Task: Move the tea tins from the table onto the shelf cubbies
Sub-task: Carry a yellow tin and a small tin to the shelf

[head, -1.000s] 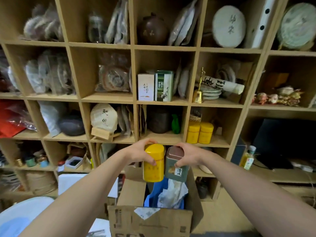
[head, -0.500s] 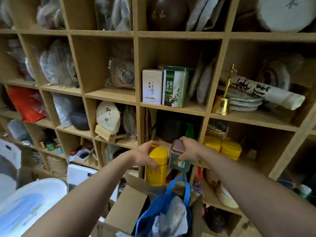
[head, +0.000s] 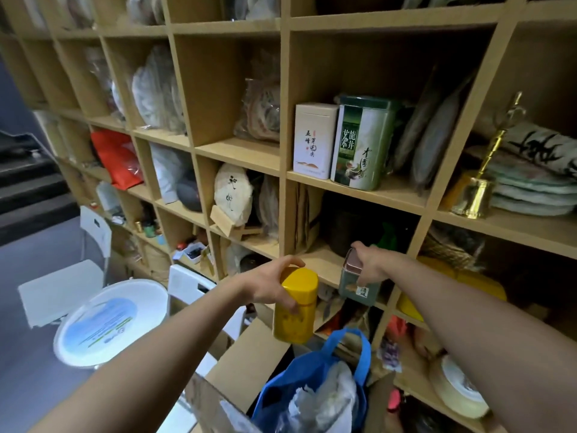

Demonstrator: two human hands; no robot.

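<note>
Light wooden cubby shelf (head: 284, 164): white paper tea box (head: 313, 140), green tea tin (head: 360, 145), brass bell (head: 474, 195), wrapped round tea cake (head: 232, 195).

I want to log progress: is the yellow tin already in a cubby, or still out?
Still out. The left hand holds the yellow tin upright in the air, before the shelf, above the cardboard box.

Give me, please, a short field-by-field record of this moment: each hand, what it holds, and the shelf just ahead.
left hand: grips yellow tin near its lid
right hand: grips grey-green tin by its top
tins: upright, in the air, short of the shelf
cubby ahead: dark jar at the back
below: blue bag in a cardboard box
</note>
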